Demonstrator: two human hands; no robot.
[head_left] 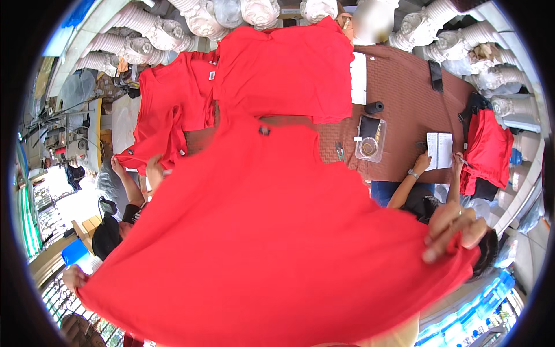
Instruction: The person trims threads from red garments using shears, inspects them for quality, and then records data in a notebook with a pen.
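A large red garment (254,231) with a neckline and a small dark label is spread wide in front of me. My left hand (75,277) is closed on its lower left corner. At the opposite lower corner, my right hand (454,231) grips the edge, its fingers somewhat smeared by motion. The garment's upper part reaches over the brown cloth-covered table (404,81). Just beyond it lies a stack of folded red garments (283,69), with more red garments (179,87) to the left.
At left, a co-worker's hands (118,168) handle a red garment. Another person at right holds a pen over an open notebook (439,150). A clear plastic box (370,139), a black phone (436,76) and a dark cylinder (374,107) lie on the table. White balusters (139,46) line the far side.
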